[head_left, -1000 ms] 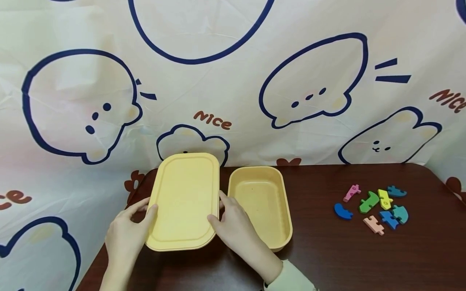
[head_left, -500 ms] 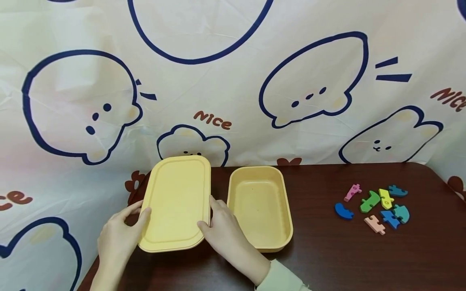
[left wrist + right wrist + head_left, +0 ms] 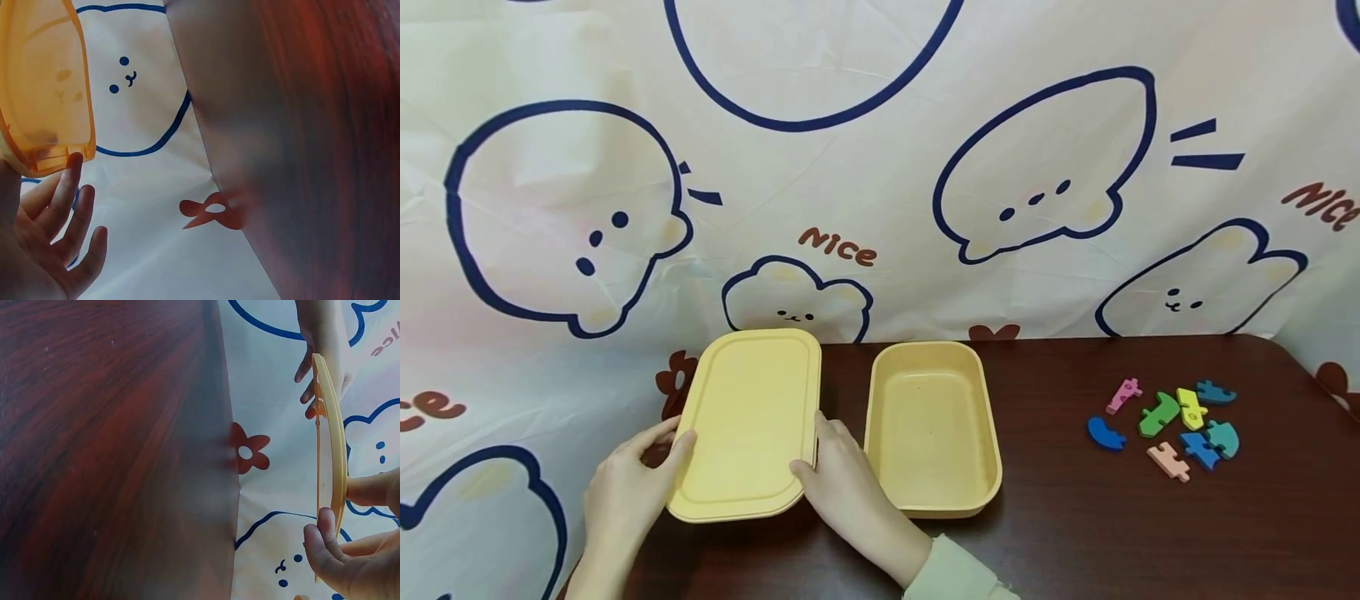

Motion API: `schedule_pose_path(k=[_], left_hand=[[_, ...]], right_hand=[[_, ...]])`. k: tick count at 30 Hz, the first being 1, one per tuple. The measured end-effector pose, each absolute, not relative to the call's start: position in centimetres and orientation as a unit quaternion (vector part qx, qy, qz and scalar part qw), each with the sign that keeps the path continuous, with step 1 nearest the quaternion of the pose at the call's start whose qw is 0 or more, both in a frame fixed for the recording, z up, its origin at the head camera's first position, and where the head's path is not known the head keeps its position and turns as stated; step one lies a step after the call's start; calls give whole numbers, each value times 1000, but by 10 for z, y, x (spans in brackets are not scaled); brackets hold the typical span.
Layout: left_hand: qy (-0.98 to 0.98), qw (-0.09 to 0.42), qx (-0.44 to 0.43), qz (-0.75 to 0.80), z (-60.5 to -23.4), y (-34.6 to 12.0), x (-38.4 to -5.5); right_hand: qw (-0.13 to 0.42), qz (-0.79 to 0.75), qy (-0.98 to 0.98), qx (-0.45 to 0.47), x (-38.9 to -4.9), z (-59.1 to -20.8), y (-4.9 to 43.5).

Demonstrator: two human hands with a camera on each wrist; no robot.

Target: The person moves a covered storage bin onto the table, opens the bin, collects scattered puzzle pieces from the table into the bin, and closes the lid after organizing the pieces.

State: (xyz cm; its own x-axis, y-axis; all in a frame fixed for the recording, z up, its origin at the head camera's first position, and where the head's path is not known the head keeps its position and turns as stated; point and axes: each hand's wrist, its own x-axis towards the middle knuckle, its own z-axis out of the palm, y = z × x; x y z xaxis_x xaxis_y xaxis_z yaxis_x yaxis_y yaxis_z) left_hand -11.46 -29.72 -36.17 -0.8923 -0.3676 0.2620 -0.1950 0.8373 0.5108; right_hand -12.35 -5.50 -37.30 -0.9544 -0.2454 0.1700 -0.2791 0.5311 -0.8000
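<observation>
Both hands hold a yellow rectangular lid (image 3: 748,421) with rounded corners, raised above the left part of the table. My left hand (image 3: 628,483) pinches its left edge, thumb on top; the left wrist view shows fingertips under the lid (image 3: 50,87). On the opposite edge, my right hand (image 3: 850,487) grips with the thumb above and fingers beneath, as the right wrist view also shows along the thin side of the lid (image 3: 337,450). Just right of the lid stands an open yellow box (image 3: 932,433), and nothing is seen inside it.
Several colourful puzzle pieces (image 3: 1159,415) lie loose on the right side of the dark brown wooden table (image 3: 1075,533). A white cloth (image 3: 895,167) printed with cartoon outlines hangs behind the table and along its left side.
Both hands have carried the lid leftward and slightly toward me, away from the box. The box and the puzzle pieces have stayed in place.
</observation>
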Motion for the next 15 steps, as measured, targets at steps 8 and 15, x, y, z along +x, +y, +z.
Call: schedule_pose_path(k=[8, 15], left_hand=[[-948, 158, 127, -244, -364, -306, -116], [-967, 117, 81, -211, -370, -317, -117]], right_hand=[[-4, 458, -878, 138, -122, -378, -63], [-21, 452, -882, 134, -123, -385, -66]])
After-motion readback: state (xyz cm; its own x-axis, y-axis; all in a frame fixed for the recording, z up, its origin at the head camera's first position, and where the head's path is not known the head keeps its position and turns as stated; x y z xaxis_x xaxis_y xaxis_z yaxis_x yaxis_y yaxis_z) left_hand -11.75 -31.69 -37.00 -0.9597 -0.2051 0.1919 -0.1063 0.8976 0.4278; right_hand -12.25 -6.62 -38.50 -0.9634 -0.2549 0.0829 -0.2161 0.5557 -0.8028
